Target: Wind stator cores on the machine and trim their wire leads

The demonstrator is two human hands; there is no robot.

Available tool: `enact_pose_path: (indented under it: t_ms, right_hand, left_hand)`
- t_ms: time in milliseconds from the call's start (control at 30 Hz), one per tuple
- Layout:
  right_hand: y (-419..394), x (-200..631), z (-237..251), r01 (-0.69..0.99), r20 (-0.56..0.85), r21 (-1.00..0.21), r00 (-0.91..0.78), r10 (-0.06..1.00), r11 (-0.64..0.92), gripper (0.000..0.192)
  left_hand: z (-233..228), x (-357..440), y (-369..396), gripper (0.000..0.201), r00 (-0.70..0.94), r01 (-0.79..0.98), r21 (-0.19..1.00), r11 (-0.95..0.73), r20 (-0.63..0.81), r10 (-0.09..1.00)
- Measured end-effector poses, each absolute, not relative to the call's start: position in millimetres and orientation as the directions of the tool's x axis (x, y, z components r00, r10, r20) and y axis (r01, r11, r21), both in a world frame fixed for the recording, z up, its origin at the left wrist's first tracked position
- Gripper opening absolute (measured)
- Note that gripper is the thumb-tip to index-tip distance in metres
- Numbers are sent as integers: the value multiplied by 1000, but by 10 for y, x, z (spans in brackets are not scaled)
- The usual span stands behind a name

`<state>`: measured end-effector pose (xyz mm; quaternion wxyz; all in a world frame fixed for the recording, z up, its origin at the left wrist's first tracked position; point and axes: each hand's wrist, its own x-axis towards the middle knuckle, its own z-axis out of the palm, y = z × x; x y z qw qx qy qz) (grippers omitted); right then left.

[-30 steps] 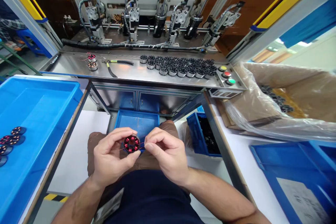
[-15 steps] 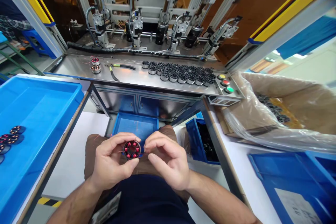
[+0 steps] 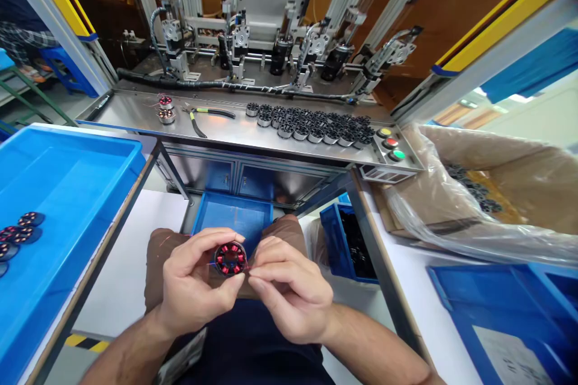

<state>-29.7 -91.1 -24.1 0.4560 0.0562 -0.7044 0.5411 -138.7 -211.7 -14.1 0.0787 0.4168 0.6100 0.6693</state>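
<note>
Between the thumb and fingers of my left hand (image 3: 196, 280) is a motor stator (image 3: 230, 258), a round ring with red wire windings, its open face turned toward me. Thin wire ends stick out at its sides. At the ring's right edge, my right hand (image 3: 291, 289) pinches a fine wire (image 3: 248, 267) between thumb and fingertips. Both hands are above my lap, in front of the bench. On the metal ledge, two wound stators (image 3: 165, 109) stand near the left end, beside wire cutters (image 3: 203, 115) with black and yellow-green handles.
Several unwound stators (image 3: 311, 123) crowd the ledge, left of the coloured push buttons (image 3: 391, 143). A blue tray (image 3: 90, 180) with wound stators stands at left. At right are a plastic-lined carton (image 3: 510, 180) and blue bins (image 3: 501, 313). Machine fixtures (image 3: 280, 51) rise behind.
My right thumb and fingertips have closed together on the wire by the stator, where they were apart before. The stator has shifted slightly right in my left hand's hold.
</note>
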Motion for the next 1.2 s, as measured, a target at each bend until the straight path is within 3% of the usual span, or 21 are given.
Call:
enact_pose_path:
  t_ms: [167,267,400,533,600,733,900,1067,1200]
  right_hand:
    - [-703,-323,-212,-537,654,-754,-660,369,377,23]
    - [-540,-389,-135,-551,643,-755,-729,236,356,32]
    - [-423,-514,-6,-658,700,-684,-714,27,316,25]
    - [-432,-548,46,-702,732,-629,-679,-49,335,13]
    - [-471,-505,28,-684,751,-596,-660,-9,421,12]
    - [-573,-353,-59,-596,826,-481,-554,104,643,27]
    - [-679,-229,-132,-450,866,-400,-472,168,799,39]
    - [-851,-279,-112,-391,830,-513,-453,325,764,31]
    - [-1017,-363,-121,-412,705,-708,-468,533,574,14]
  left_hand:
    - [-81,-1424,-2105,44,-641,138,951,-278,299,706]
    - [-80,-1440,-2114,38,-599,-65,963,-263,173,782]
    - [-121,-1427,-2114,34,-540,-195,954,-229,91,837]
    - [-138,-1421,-2105,34,-516,-230,956,-184,41,855]
    - [-129,-1428,-2103,33,-495,-273,948,-162,6,869]
    - [-98,-1428,-2090,34,-478,-345,920,-185,-2,878]
    - [-78,-1389,-2030,37,-613,-56,935,-349,243,752]
    - [-108,-1352,-2000,46,-648,251,870,-425,477,594]
    - [-141,-1296,-2012,47,-671,313,855,-414,507,540]
